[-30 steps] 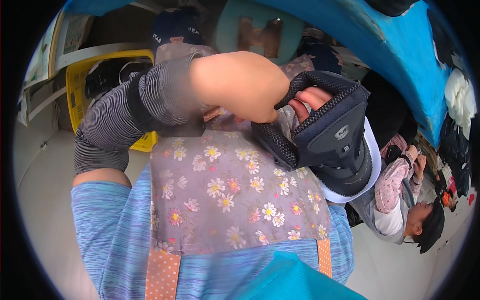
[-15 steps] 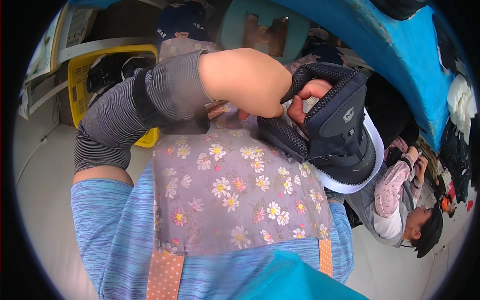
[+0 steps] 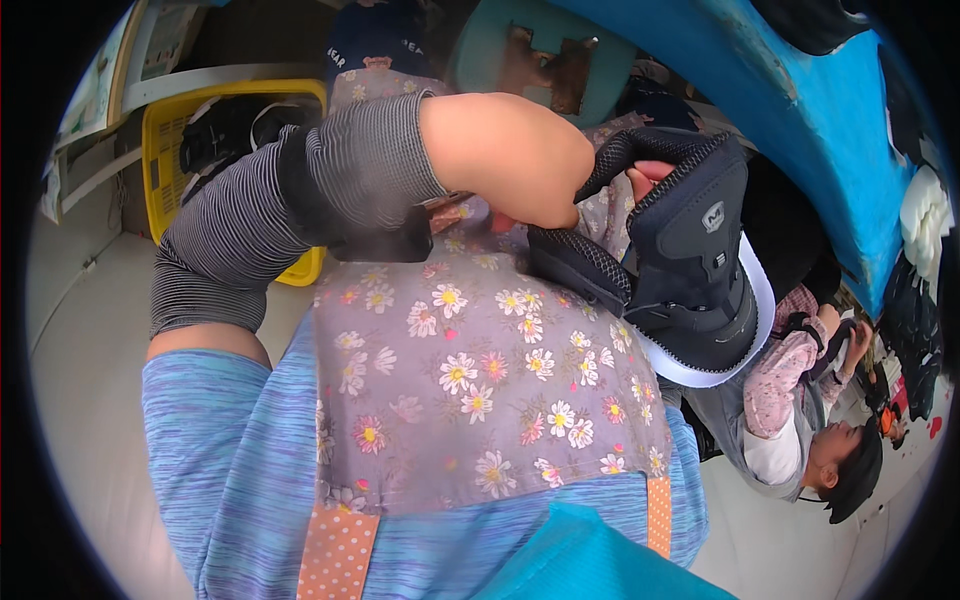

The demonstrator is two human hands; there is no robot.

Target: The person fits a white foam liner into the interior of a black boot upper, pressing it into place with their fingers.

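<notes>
Black white-soled shoe (image 3: 700,270), mesh collar

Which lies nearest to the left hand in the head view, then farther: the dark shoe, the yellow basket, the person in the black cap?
1. Dark shoe: gripped by the left hand.
2. Yellow basket: far left, behind the forearm.
3. Person in the black cap: lower right.

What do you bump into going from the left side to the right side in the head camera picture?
Yellow basket → striped sleeve → left hand → black shoe with a white sole → another person in a pink sleeve.
</notes>
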